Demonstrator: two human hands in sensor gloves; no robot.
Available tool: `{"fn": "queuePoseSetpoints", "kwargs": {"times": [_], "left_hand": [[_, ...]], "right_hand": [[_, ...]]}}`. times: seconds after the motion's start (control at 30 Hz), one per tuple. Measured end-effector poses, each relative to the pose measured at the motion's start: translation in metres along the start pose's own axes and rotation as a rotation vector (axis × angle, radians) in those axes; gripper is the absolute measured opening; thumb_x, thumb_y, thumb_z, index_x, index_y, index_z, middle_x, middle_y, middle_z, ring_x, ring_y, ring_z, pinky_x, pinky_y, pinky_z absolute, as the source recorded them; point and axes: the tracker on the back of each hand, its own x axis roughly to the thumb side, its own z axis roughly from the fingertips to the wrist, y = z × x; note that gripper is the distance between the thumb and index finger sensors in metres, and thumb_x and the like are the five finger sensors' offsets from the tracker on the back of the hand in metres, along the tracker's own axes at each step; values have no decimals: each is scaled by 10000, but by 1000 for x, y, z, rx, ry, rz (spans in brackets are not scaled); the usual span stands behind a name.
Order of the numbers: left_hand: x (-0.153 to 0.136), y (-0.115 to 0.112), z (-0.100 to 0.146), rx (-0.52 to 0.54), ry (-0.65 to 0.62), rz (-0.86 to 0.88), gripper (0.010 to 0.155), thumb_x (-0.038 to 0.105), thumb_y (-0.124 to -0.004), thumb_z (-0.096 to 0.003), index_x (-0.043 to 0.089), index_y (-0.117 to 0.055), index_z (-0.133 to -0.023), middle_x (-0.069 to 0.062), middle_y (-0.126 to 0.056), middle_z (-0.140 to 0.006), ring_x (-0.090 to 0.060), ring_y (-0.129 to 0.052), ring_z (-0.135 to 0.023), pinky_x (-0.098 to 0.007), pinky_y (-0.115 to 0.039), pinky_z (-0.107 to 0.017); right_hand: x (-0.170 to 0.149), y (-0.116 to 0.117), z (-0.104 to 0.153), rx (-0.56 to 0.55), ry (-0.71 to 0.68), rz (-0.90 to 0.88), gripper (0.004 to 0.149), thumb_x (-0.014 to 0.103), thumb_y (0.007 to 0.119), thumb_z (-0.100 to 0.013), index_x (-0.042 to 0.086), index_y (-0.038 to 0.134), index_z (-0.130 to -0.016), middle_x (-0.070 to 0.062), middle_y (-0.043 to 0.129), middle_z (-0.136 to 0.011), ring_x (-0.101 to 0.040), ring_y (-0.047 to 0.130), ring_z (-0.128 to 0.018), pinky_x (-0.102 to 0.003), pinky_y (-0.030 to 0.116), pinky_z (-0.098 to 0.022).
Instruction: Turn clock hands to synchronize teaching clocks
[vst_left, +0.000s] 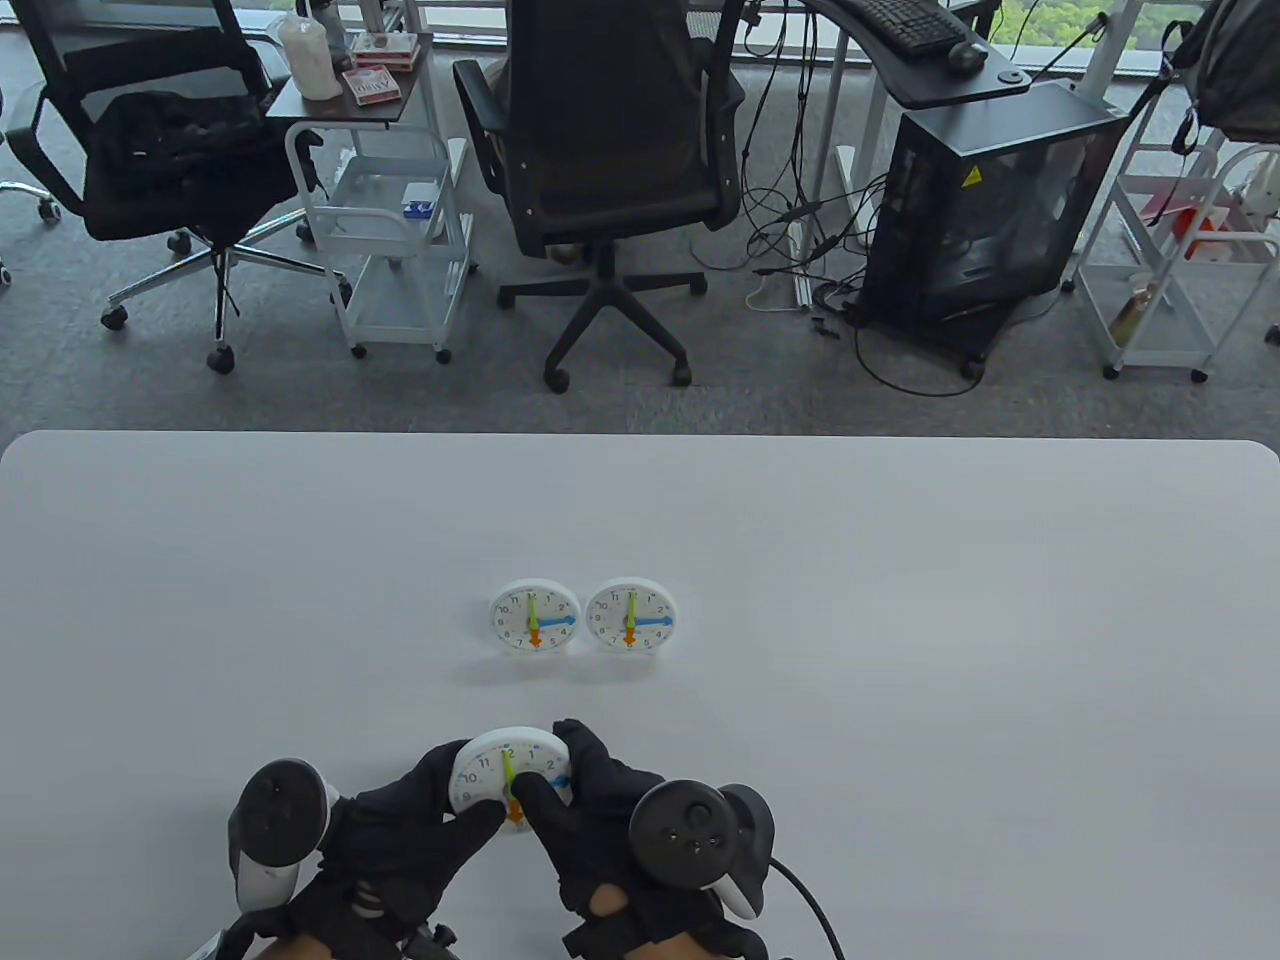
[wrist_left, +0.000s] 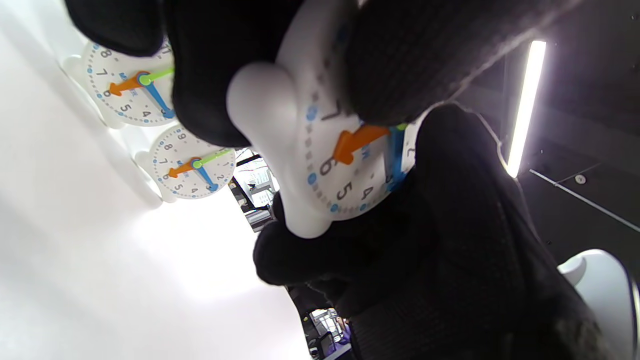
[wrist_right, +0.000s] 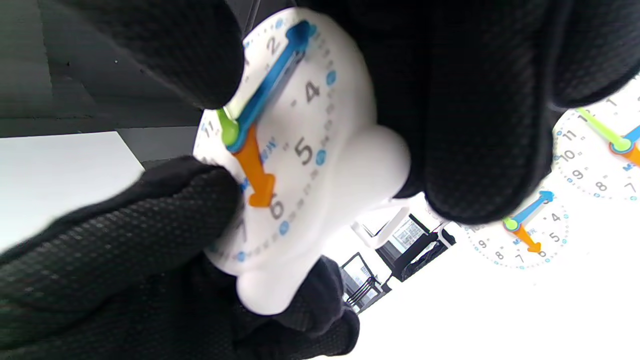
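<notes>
Both hands, left (vst_left: 400, 830) and right (vst_left: 600, 810), grip the near clock (vst_left: 505, 770); nudge its hands gently, matching the reference clocks (vst_left: 535, 617) at centre frame.

Covered along both flanks of the near clock (vst_left: 508, 778) by the left hand (vst_left: 400, 835) and right hand (vst_left: 600, 810); numerals from 7 to 9 o'clock and its blue hand (vst_left: 561, 781) toward 3 o'clock mostly hidden. Wrists cut off at 6 o'clock.
</notes>
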Motion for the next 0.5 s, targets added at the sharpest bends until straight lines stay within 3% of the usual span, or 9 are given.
{"fn": "queuePoseSetpoints", "kwargs": {"times": [0.13,0.23,0.37,0.5], "left_hand": [[0,5,-3,-6,3,-10,534,352,-920,-475,209,-727,-952,-55,-1001,-809,-377,-1008,-637,-685,-659,-585],[-1,5,-4,-29,6,-32,522,341,-924,-473,228,-743,-950,-53,-996,-828,-386,-998,-669,-698,-640,-593],[-6,6,-6,-47,48,-61,514,336,-911,-482,236,-746,-959,-72,-964,-887,-413,-965,-741,-713,-616,-598],[-13,9,-5,-9,79,-59,687,434,-905,-489,219,-603,-1067,-185,-733,-1082,-524,-738,-920,-749,-492,-614]], "right_hand": [[2,-8,-1,-22,-25,-65,681,474,746,-530,-46,711,-968,-260,844,-834,-478,965,-626,-687,695,-477],[2,-12,-3,12,-41,-38,549,344,791,-518,-13,770,-935,-208,870,-812,-442,961,-639,-689,686,-495],[-1,-14,-6,63,-56,2,523,301,835,-492,7,800,-923,-179,898,-795,-446,931,-690,-705,662,-519],[-14,-18,-9,32,-14,51,525,277,835,-483,-11,786,-919,-174,904,-782,-426,948,-668,-697,672,-520]]}}
